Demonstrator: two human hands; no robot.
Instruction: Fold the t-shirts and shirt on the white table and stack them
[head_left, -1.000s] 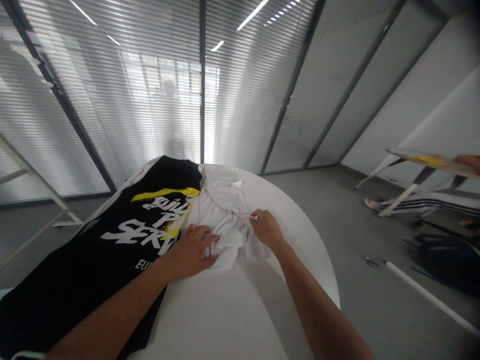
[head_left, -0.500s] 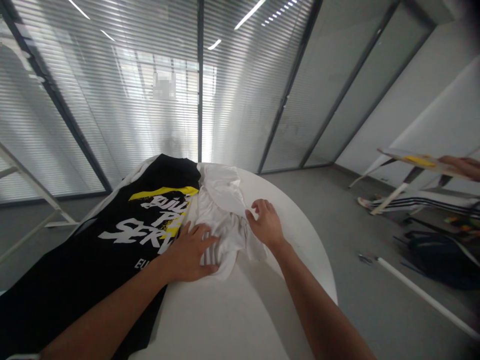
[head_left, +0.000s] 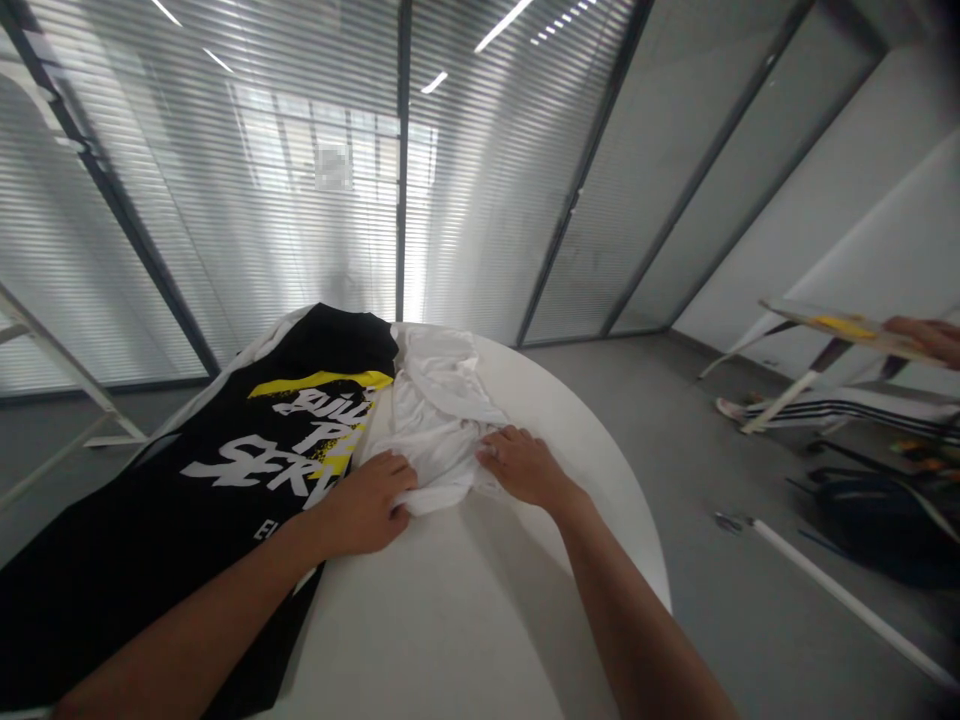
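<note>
A crumpled white cloth garment [head_left: 442, 400] lies on the white round table [head_left: 465, 600], along the right edge of a black shirt [head_left: 187, 520] with white lettering and a yellow band. My left hand [head_left: 375, 500] is closed on the near left edge of the white garment, its forearm crossing the black shirt. On the near right edge, my right hand [head_left: 525, 465] has its fingers curled and pressed together on the same fabric. The garment's kind is hard to make out in its bunched folds.
Glass partitions with blinds [head_left: 322, 220] stand behind the table. At the right, another person's hand [head_left: 926, 340] is over a second table [head_left: 810, 320]. A white pole [head_left: 847, 595] and a dark bag [head_left: 877, 525] lie on the floor. A white frame [head_left: 67, 370] stands left.
Both hands have gone from spread or loose fingers to closing on the white garment. My right hand has moved down towards me, and the garment's near edge is gathered slightly away from me.
</note>
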